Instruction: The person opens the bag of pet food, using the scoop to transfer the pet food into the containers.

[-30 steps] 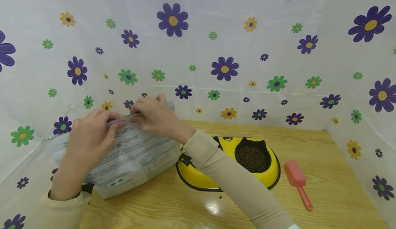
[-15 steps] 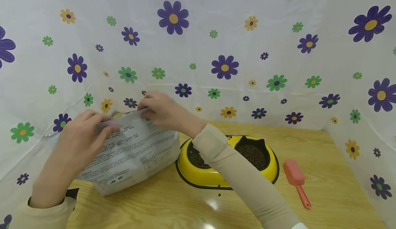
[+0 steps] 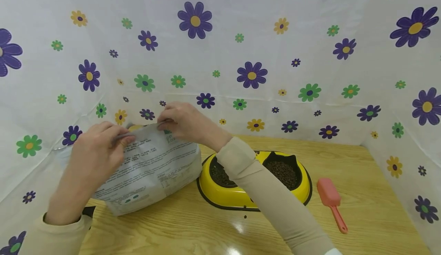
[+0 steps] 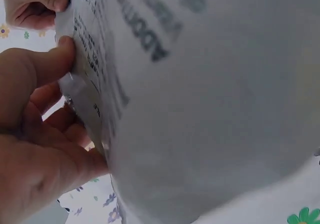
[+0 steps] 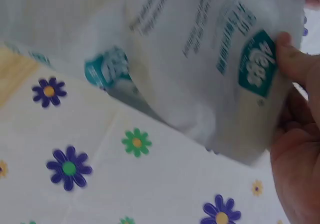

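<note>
A white pet food bag (image 3: 155, 170) with printed text stands tilted on the left of the table in the head view. My left hand (image 3: 96, 153) pinches its top edge on the left, thumb on the near side. Farther right along that edge, my right hand (image 3: 187, 123) pinches it between thumb and fingers. The left wrist view has the bag's side (image 4: 200, 104) close up, with the left thumb (image 4: 57, 59) against the film. A green logo shows beside the right thumb (image 5: 292, 59) in the right wrist view. The bag's inside is hidden.
Right of the bag sits a yellow double bowl (image 3: 218, 199), partly behind the right forearm; brown kibble (image 3: 280, 174) lies in its black cat-eared cup. A pink scoop (image 3: 329, 193) lies farther right. One loose piece of kibble (image 3: 245, 216) is in front. A flowered cloth (image 3: 220, 56) walls the back.
My hands, close together on the bag's top edge a second ago, have moved apart, the right one to the right. The edge between them is stretched out more. Bowl and scoop stay put.
</note>
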Demonstrator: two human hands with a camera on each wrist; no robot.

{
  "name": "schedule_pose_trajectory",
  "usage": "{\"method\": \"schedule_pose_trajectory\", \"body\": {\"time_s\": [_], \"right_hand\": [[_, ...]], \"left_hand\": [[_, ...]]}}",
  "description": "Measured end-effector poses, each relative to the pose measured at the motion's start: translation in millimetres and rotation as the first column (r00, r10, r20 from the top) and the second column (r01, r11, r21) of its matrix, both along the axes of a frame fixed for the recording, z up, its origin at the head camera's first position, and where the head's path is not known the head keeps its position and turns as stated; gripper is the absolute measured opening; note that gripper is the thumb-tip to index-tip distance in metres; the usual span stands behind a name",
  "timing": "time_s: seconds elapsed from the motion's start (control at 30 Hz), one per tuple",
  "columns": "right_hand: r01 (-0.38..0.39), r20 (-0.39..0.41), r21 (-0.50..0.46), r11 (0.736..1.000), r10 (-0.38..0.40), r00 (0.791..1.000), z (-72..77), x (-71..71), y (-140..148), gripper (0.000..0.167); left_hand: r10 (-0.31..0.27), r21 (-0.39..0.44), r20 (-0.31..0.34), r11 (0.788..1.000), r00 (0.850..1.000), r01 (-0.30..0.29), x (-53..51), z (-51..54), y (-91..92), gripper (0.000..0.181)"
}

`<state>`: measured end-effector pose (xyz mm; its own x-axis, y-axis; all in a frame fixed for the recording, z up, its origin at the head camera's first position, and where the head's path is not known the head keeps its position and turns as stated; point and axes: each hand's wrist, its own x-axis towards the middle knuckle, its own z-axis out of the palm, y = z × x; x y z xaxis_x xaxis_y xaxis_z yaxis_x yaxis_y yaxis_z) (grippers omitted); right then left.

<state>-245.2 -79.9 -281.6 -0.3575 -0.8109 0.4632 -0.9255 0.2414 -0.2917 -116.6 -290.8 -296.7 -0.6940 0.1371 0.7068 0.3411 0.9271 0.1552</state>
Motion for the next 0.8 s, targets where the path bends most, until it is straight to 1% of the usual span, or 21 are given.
{"method": "schedule_pose_trajectory", "body": {"time_s": [0.07,0.17,0.23,0.33,0.4,0.47,0.57,0.63,0.7,0.77,0.8], "right_hand": [[0.033,0.021,0.03,0.999,-0.033,0.999,3.6,-0.4,4.8,0.016],[0.05,0.033,0.058,0.997,-0.052,0.998,6.3,-2.0,10.0,0.013],[0.039,0.04,0.057,0.998,-0.041,0.998,5.9,-2.9,11.5,0.011],[0.021,0.018,0.048,0.999,-0.022,1.0,1.8,-4.3,10.9,0.01],[0.021,-0.002,0.028,0.999,-0.021,1.0,-1.7,-4.5,10.3,0.01],[0.026,-0.019,0.008,1.0,-0.026,0.999,-4.8,-5.0,9.8,0.009],[0.048,-0.04,0.011,0.999,-0.047,0.998,-4.9,-3.2,8.1,0.009],[0.066,-0.05,0.037,0.997,-0.064,0.997,-3.2,-1.4,5.4,0.011],[0.081,-0.067,0.053,0.995,-0.078,0.995,-1.6,0.3,2.0,0.013],[0.072,-0.056,0.03,0.997,-0.071,0.996,-2.3,-0.1,-1.0,0.012],[0.059,-0.053,0.003,0.998,-0.058,0.997,-3.4,-1.0,-1.9,0.01]], "left_hand": [[0.016,0.012,0.034,1.0,0.999,-0.017,2.7,0.1,-2.7,0.015],[0.026,0.033,0.065,0.999,0.998,-0.028,6.8,0.1,-6.7,0.021],[0.014,0.038,0.053,0.999,0.999,-0.016,7.1,-0.2,-8.0,0.02],[-0.001,0.027,0.017,1.0,1.0,0.001,4.4,-0.1,-6.7,0.017],[-0.002,0.013,-0.005,1.0,1.0,0.002,2.3,-0.2,-4.2,0.014],[0.013,0.001,-0.014,1.0,1.0,-0.013,1.5,-0.1,-1.5,0.013],[0.051,-0.014,0.002,0.999,0.999,-0.051,1.7,0.0,0.7,0.011],[0.074,-0.013,0.024,0.997,0.997,-0.074,2.4,0.6,1.8,0.016],[0.074,-0.004,0.041,0.997,0.996,-0.074,1.3,0.8,3.8,0.019],[0.068,0.008,0.049,0.998,0.996,-0.069,-0.7,0.9,7.3,0.019],[0.066,0.013,0.05,0.998,0.997,-0.067,-1.9,1.0,9.3,0.017]]}}
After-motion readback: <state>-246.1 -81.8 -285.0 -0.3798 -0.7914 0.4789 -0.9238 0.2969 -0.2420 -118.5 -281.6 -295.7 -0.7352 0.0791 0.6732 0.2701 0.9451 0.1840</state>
